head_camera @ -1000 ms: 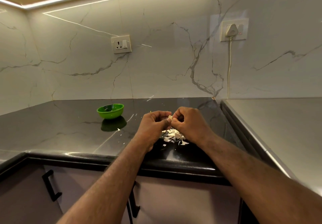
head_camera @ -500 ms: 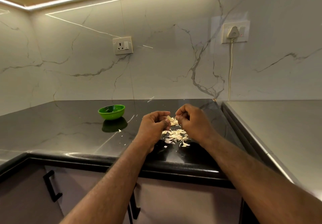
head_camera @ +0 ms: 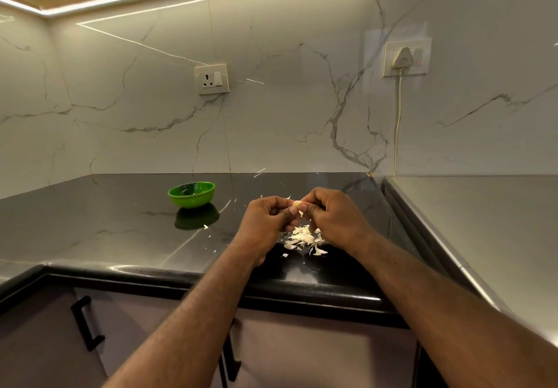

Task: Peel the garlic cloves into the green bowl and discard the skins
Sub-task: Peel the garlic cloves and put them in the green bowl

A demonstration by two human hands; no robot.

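Observation:
Both hands meet above the dark countertop (head_camera: pixel 120 224). A pale garlic clove (head_camera: pixel 298 204) is pinched between the fingertips of my left hand (head_camera: pixel 265 224) and my right hand (head_camera: pixel 333 218), with a shred of skin hanging under it. Below the hands lies a heap of white garlic skins (head_camera: pixel 305 238). The green bowl (head_camera: pixel 192 194) stands on the counter to the left, well apart from the hands; its inside is hard to see.
Stray skin flakes (head_camera: pixel 206 227) dot the counter near the bowl. A raised grey surface (head_camera: pixel 483 221) borders the counter on the right. Marble wall behind holds a socket (head_camera: pixel 211 79) and a plugged white cord (head_camera: pixel 399 116). Cabinet handles (head_camera: pixel 86 324) sit below the front edge.
The hands parted slightly and came together again on the clove, which now shows between the fingertips. More skin lies on the heap.

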